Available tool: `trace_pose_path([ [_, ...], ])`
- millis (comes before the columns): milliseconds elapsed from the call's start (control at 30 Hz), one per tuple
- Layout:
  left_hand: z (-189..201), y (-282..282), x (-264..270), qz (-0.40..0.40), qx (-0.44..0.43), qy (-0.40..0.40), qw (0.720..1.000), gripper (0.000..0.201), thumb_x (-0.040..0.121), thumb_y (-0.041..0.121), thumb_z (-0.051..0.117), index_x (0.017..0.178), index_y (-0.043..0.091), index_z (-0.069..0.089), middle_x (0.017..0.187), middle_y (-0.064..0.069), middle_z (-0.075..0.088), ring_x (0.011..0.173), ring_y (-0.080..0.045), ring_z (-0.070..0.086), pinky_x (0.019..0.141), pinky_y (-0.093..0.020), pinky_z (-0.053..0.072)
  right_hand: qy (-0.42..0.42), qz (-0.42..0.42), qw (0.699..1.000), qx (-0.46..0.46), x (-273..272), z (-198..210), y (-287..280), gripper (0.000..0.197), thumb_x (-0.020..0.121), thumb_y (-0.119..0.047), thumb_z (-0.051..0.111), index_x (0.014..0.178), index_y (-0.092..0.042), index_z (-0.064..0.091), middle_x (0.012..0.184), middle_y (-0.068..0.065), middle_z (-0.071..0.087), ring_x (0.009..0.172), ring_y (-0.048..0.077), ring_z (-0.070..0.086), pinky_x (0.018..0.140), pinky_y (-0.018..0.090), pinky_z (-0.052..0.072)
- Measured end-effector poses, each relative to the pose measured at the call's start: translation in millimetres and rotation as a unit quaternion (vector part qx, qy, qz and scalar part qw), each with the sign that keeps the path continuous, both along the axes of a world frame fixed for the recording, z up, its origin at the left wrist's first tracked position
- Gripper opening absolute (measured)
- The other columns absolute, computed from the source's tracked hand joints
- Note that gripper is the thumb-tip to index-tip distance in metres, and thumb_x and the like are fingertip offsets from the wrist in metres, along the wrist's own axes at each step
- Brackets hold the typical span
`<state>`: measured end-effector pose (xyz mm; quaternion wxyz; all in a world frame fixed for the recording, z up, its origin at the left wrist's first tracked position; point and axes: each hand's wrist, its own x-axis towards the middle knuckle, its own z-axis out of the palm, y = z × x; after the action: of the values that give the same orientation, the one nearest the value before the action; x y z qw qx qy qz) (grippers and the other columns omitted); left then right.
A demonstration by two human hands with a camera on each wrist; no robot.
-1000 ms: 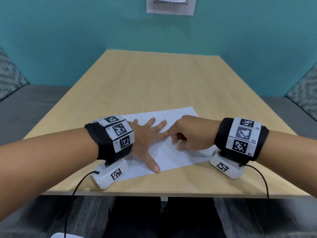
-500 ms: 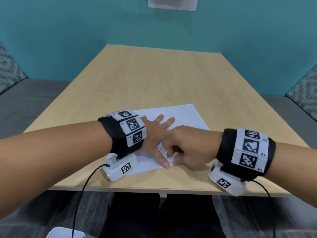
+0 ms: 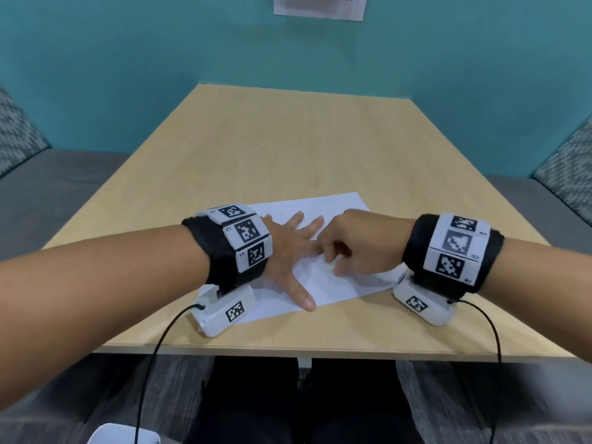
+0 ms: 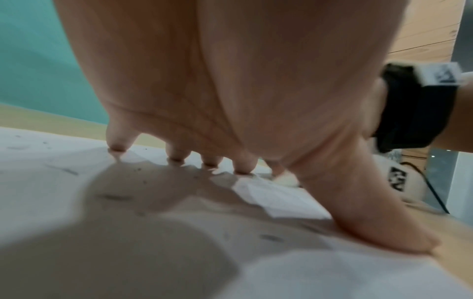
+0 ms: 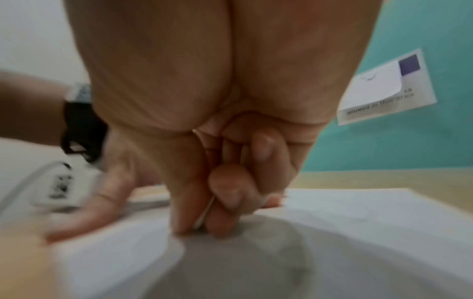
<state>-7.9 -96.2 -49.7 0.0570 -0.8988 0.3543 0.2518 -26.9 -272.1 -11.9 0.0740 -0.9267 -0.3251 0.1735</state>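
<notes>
Here, a sheet (image 3: 339,283) is pressed flat on the surface (image 3: 288,139) by the left hand (image 3: 285,248), fingers spread wide. An eraser (image 3: 330,266) is pinched in the curled fingers of the right hand (image 3: 365,245), touching the sheet just beside the left fingertips.

A sheet of paper (image 3: 339,283) lies on a table (image 3: 304,149), near its front edge. The left hand (image 3: 288,251) rests flat on the sheet's left half, with the thumb at the sheet's front edge. Just to its right, the right hand (image 3: 362,245) pinches a small eraser (image 3: 330,267) down on the sheet. Benches (image 3: 48,193) flank the table, and a notice (image 3: 320,8) hangs on the wall behind.
</notes>
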Motion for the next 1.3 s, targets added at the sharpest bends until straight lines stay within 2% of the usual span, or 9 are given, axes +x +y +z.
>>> trace_pose_path([
  [100, 1.5, -0.3, -0.6, -0.008, -0.003, 0.001, 1.000, 0.099, 0.070, 0.078, 0.065, 0.150, 0.053, 0.012, 0.161, 0.003, -0.032, 0.148, -0.034, -0.025, 0.112, -0.073, 0.002, 0.037, 0.053, 0.998, -0.008, -15.9, -4.7, 5.6, 0.008, 0.077, -0.016, 0.068, 0.084, -0.017, 0.065, 0.062, -0.016, 0.051, 0.059, 0.000, 0.048, 0.056, 0.013, 0.035],
  [233, -0.2, -1.0, 1.4, -0.003, 0.016, -0.007, 1.000, 0.116, 0.068, 0.081, 0.063, 0.150, 0.051, -0.014, 0.160, 0.006, -0.032, 0.149, -0.030, -0.024, 0.113, -0.072, 0.003, -0.017, -0.016, 1.000, -0.015, 10.8, 1.9, -7.8, 0.009, 0.078, -0.018, 0.070, 0.086, -0.017, 0.066, 0.066, -0.016, 0.051, 0.062, 0.000, 0.048, 0.060, 0.019, 0.036],
  [400, -0.7, 1.2, 1.9, -0.003, -0.004, 0.005, 1.000, 0.102, 0.068, 0.079, 0.066, 0.149, 0.057, 0.007, 0.160, 0.004, -0.033, 0.147, -0.032, -0.027, 0.112, -0.073, 0.001, 0.035, 0.059, 0.998, -0.015, -16.0, -4.6, 5.3, 0.008, 0.077, -0.016, 0.067, 0.083, -0.020, 0.062, 0.062, -0.016, 0.049, 0.059, 0.000, 0.047, 0.056, 0.014, 0.035],
  [533, -0.1, -0.5, 2.9, -0.005, 0.019, -0.002, 1.000, 0.116, 0.068, 0.082, 0.063, 0.149, 0.052, -0.014, 0.160, 0.008, -0.033, 0.148, -0.030, -0.025, 0.113, -0.072, 0.002, -0.012, -0.012, 1.000, -0.020, 11.8, 2.4, -7.3, 0.009, 0.078, -0.017, 0.069, 0.086, -0.018, 0.066, 0.066, -0.017, 0.050, 0.062, 0.001, 0.048, 0.061, 0.021, 0.037],
  [700, 3.0, 0.9, -0.4, -0.004, -0.008, 0.008, 1.000, 0.098, 0.070, 0.077, 0.067, 0.150, 0.053, 0.015, 0.161, 0.003, -0.031, 0.147, -0.034, -0.026, 0.113, -0.072, 0.002, 0.032, 0.063, 0.997, -0.009, -17.8, -4.8, 7.4, 0.009, 0.077, -0.015, 0.066, 0.086, -0.015, 0.066, 0.062, -0.016, 0.049, 0.058, 0.000, 0.047, 0.055, 0.012, 0.036],
  [867, 2.1, -1.4, 0.7, -0.003, 0.033, -0.009, 0.999, 0.118, 0.069, 0.081, 0.062, 0.152, 0.046, -0.014, 0.160, 0.008, -0.033, 0.149, -0.029, -0.025, 0.114, -0.071, 0.004, -0.024, -0.023, 0.999, -0.017, 15.4, 3.0, -8.0, 0.008, 0.077, -0.017, 0.070, 0.083, -0.018, 0.065, 0.066, -0.015, 0.051, 0.061, 0.001, 0.048, 0.064, 0.022, 0.038],
  [1000, 5.2, 1.1, -1.3, -0.004, -0.008, 0.012, 1.000, 0.098, 0.072, 0.074, 0.068, 0.152, 0.050, 0.017, 0.161, 0.005, -0.031, 0.147, -0.033, -0.027, 0.113, -0.072, 0.001, 0.029, 0.057, 0.998, -0.014, -15.5, -2.9, 10.0, 0.010, 0.078, -0.012, 0.066, 0.088, -0.014, 0.065, 0.062, -0.017, 0.047, 0.058, -0.001, 0.045, 0.054, 0.010, 0.034],
  [1167, 1.6, -0.1, 2.5, -0.007, 0.023, -0.005, 1.000, 0.119, 0.069, 0.080, 0.063, 0.152, 0.046, -0.015, 0.159, 0.010, -0.033, 0.148, -0.030, -0.025, 0.113, -0.072, 0.003, -0.024, -0.022, 0.999, -0.028, 17.9, 5.6, -6.2, 0.009, 0.078, -0.018, 0.070, 0.080, -0.020, 0.062, 0.067, -0.017, 0.050, 0.063, 0.005, 0.048, 0.064, 0.022, 0.038],
  [1300, 1.0, 3.6, 0.7, -0.003, -0.018, 0.010, 1.000, 0.097, 0.069, 0.077, 0.068, 0.150, 0.049, 0.023, 0.161, 0.007, -0.030, 0.148, -0.033, -0.026, 0.113, -0.071, -0.002, 0.023, 0.062, 0.998, -0.022, -15.5, -1.3, 14.7, 0.013, 0.079, -0.013, 0.065, 0.093, -0.013, 0.067, 0.065, -0.018, 0.045, 0.061, 0.002, 0.045, 0.058, 0.019, 0.036],
])
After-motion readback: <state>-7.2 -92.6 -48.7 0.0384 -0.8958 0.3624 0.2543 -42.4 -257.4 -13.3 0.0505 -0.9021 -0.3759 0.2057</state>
